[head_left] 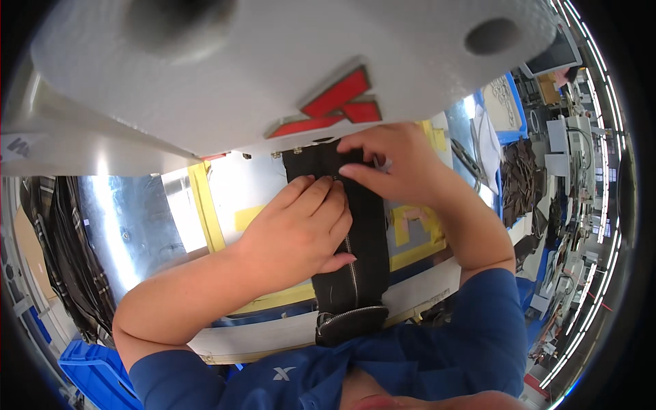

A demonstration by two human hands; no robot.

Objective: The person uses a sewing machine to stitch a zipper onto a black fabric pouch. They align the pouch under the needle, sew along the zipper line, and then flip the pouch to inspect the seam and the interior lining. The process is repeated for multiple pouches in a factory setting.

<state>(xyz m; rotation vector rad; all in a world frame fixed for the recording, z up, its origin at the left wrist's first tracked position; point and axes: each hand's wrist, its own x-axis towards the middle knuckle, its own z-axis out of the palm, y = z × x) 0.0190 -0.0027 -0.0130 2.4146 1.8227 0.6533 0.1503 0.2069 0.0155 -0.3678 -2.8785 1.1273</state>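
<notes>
A long black fabric strip (369,239) with a metal zipper (352,266) along it runs from under the machine head toward my body. My left hand (294,225) lies flat on the strip's left side, fingers stretched toward the machine and thumb beside the zipper. Over the strip's far end is my right hand (396,160), its thumb and forefinger apart and its other fingers curled. A small pale spot shows by those curled fingers, too small to name. The near end of the strip hangs over the table edge, where a curved zipper (352,313) crosses it.
A large grey machine head (273,75) with red marks hides the work point. Yellow tape (202,205) borders the work plate. Dark plaid fabric (68,246) hangs at the left above a blue crate (99,372). Blue bins (517,116) and brown cloth pieces (521,181) are at the right.
</notes>
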